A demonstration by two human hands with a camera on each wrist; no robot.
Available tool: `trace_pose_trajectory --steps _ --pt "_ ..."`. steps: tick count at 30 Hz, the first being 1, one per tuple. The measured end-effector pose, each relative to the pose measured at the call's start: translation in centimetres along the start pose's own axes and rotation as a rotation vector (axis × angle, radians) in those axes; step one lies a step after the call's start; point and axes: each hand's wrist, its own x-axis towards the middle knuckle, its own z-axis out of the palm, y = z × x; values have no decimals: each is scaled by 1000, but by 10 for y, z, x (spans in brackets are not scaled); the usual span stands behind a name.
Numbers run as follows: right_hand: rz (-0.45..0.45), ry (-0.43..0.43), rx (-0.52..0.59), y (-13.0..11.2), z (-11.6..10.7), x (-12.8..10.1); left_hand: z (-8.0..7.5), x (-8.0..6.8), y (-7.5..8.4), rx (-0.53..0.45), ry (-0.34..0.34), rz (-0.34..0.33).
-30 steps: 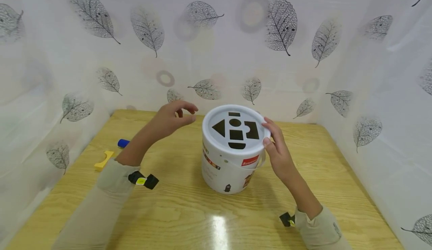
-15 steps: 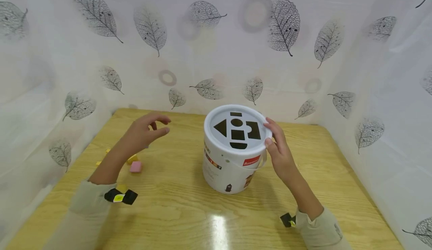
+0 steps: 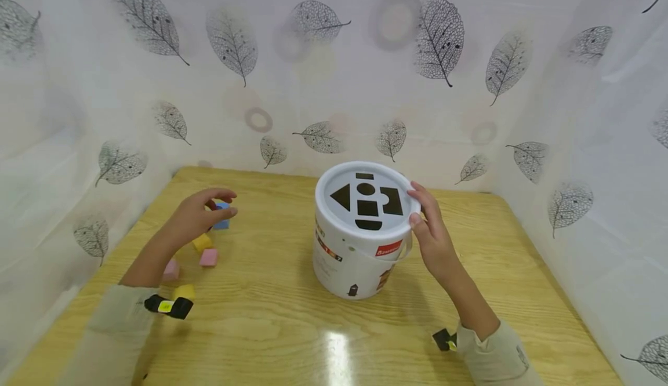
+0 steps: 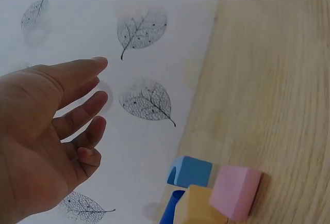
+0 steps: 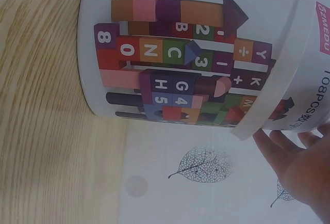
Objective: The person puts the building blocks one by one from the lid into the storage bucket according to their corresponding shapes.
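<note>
A white toy-block bucket (image 3: 334, 270) stands upright on the table, its lid (image 3: 339, 215) cut with several shaped holes. My right hand (image 3: 433, 238) grips the lid's right rim, thumb and fingertips at its edge; in the right wrist view the fingers reach up to the bucket beside its white handle (image 5: 276, 87). My left hand (image 3: 195, 215) hovers at the left, fingers loosely bent, holding nothing. Beneath and beside it lie a blue block (image 3: 222, 217) with an arch cut, a yellow block (image 3: 202, 243) and a pink block (image 3: 209, 257). The left wrist view also shows a dark blue piece (image 4: 170, 209).
Nearer the left wrist, another pink block (image 3: 171, 270) and a yellow block (image 3: 185, 291) lie partly hidden by the arm. The wooden table (image 3: 271, 328) is walled at the back and sides by a leaf-print sheet (image 3: 334, 84).
My left hand has moved left and lower, away from the bucket and over toward the blocks, uncovering several of them. The right hand stays at the lid's rim.
</note>
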Motion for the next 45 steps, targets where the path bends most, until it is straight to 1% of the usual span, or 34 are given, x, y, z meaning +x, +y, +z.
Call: trace_pose_trajectory --steps 4,7,15,20,23,30,33,37,45 --pt "8 2 -9 -1 -1 0 -3 7 -16 14 -23 -14" --pt "12 5 -9 -2 -2 -1 -5 12 -25 25 -49 -34" --pt "26 7 -13 1 -4 -3 -5 27 -42 14 -137 -48" --pt "32 5 -14 1 -4 -2 -4 35 -52 42 -184 -69" --pt "29 2 -12 3 -3 -2 -4 37 -58 59 -194 -72" --pt "21 -1 -23 2 1 1 -8 37 -74 127 -181 -50" --pt "23 0 -29 0 2 1 -8 35 -78 146 -187 -59" --pt "32 2 -31 -1 1 0 -6 36 -81 151 -202 -78" --pt "17 10 -19 -1 -1 -1 -5 39 -76 179 -213 -68"
